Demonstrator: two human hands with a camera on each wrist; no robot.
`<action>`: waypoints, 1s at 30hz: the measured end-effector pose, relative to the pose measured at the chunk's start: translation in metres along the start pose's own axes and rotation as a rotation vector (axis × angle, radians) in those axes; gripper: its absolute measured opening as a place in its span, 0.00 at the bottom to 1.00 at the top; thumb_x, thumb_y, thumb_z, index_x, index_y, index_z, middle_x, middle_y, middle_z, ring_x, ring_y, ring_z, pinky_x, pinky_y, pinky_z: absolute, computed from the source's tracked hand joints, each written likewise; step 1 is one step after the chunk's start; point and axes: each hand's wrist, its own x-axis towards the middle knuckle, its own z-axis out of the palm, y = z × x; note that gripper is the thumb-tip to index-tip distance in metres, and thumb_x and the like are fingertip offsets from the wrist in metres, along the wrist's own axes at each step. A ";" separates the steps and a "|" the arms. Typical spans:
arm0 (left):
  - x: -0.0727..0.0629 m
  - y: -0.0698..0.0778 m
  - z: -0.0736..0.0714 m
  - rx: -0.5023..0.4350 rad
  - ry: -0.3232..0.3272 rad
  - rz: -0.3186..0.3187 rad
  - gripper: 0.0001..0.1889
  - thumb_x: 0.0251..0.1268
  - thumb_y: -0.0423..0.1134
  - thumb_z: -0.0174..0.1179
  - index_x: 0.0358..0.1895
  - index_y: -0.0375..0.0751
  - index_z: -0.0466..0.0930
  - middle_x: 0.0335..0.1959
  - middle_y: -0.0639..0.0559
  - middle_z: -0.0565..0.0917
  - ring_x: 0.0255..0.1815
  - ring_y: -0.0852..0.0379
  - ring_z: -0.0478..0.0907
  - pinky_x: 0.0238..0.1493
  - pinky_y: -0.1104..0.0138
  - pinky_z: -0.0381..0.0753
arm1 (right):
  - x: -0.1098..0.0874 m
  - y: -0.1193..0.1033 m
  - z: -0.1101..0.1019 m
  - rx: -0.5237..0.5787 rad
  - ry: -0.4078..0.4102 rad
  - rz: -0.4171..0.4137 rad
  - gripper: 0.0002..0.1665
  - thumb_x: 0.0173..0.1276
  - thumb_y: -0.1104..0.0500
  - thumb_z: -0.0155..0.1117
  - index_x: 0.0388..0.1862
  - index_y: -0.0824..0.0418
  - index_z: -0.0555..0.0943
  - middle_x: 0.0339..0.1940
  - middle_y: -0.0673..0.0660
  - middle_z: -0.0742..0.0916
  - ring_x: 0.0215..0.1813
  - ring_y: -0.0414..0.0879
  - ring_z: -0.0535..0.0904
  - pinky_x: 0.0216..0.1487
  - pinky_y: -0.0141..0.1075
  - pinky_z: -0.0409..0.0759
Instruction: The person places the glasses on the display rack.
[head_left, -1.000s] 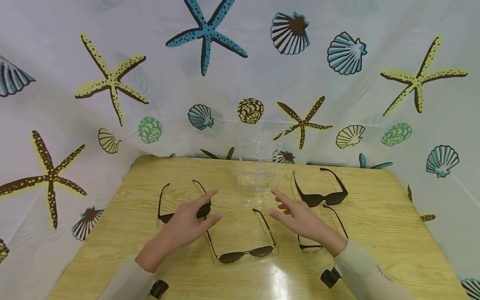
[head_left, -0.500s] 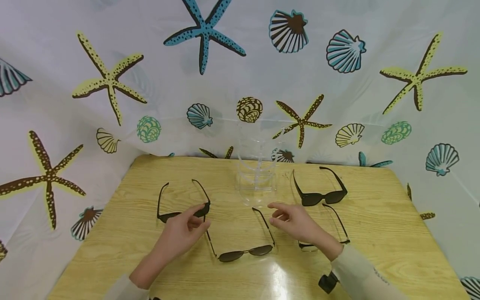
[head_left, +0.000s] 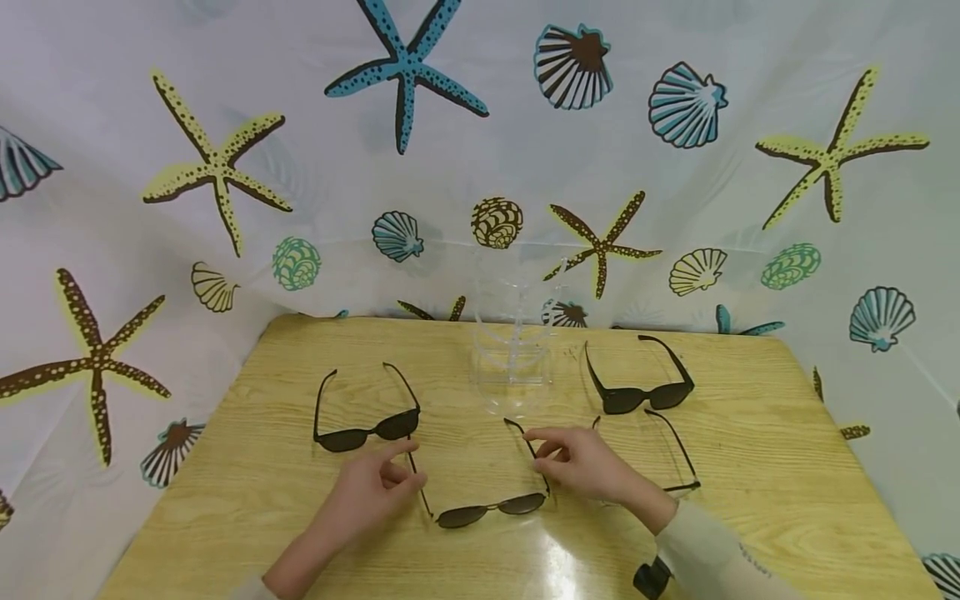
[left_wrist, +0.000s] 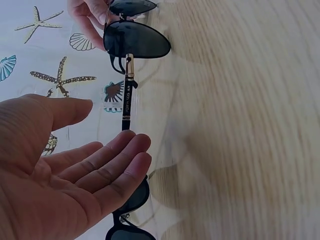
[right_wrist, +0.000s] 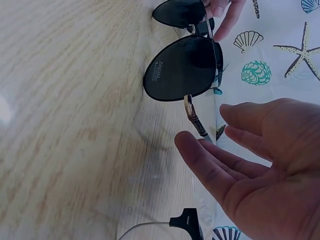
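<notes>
Aviator sunglasses [head_left: 462, 517] lie on the table with their temples spread toward the back, between my two hands. My left hand [head_left: 367, 492] is beside their left temple, thumb and fingers apart in the left wrist view. By the right temple is my right hand [head_left: 588, 467], its fingertips close to it in the head view; the right wrist view shows a gap between thumb and fingers. Neither hand visibly grips anything. Black sunglasses [head_left: 345, 440] sit just beyond my left hand. My right hand and forearm partly hide thin-framed eyeglasses [head_left: 684, 486].
A clear tiered stand [head_left: 514, 379] is at the middle back of the wooden table [head_left: 780, 500]. Wide black sunglasses [head_left: 624, 400] lie right of it, temples unfolded. A cloth [head_left: 465, 175] printed with starfish and shells hangs behind and at both sides.
Both hands have drawn back toward me, from near the clear stand and left sunglasses to the temples of the aviator sunglasses. The left sunglasses are uncovered. The glasses have not moved.
</notes>
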 end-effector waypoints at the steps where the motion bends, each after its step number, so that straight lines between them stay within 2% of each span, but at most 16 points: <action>1: -0.001 0.000 0.001 -0.005 -0.005 -0.004 0.26 0.71 0.42 0.71 0.68 0.35 0.81 0.34 0.54 0.93 0.34 0.61 0.89 0.37 0.68 0.84 | 0.000 0.000 0.001 -0.002 -0.004 0.001 0.27 0.79 0.61 0.63 0.74 0.64 0.77 0.52 0.66 0.91 0.40 0.50 0.90 0.33 0.33 0.81; 11: -0.004 -0.004 0.006 -0.048 -0.061 -0.025 0.23 0.72 0.42 0.70 0.65 0.35 0.83 0.34 0.55 0.93 0.39 0.60 0.89 0.45 0.61 0.87 | 0.001 0.002 0.004 -0.024 -0.012 -0.015 0.25 0.79 0.63 0.63 0.71 0.67 0.79 0.49 0.68 0.91 0.36 0.51 0.90 0.31 0.31 0.81; 14: -0.005 -0.006 0.008 -0.079 -0.088 -0.044 0.22 0.72 0.42 0.69 0.64 0.36 0.83 0.34 0.55 0.92 0.40 0.60 0.89 0.46 0.64 0.86 | 0.000 0.001 0.007 -0.003 -0.024 0.002 0.24 0.78 0.64 0.62 0.71 0.68 0.79 0.49 0.68 0.90 0.32 0.53 0.89 0.28 0.32 0.82; 19: -0.007 -0.008 0.011 -0.112 -0.111 -0.040 0.20 0.72 0.41 0.69 0.62 0.35 0.84 0.34 0.54 0.92 0.39 0.60 0.89 0.44 0.69 0.82 | -0.001 0.001 0.011 0.048 -0.036 0.020 0.25 0.78 0.67 0.61 0.71 0.70 0.77 0.48 0.69 0.90 0.26 0.58 0.87 0.24 0.33 0.82; 30: -0.007 -0.010 0.012 -0.165 -0.138 -0.058 0.18 0.71 0.37 0.70 0.59 0.35 0.85 0.35 0.51 0.93 0.37 0.57 0.89 0.41 0.70 0.79 | -0.001 0.000 0.011 0.085 -0.054 0.042 0.25 0.78 0.68 0.61 0.72 0.71 0.76 0.48 0.69 0.89 0.26 0.56 0.86 0.23 0.33 0.80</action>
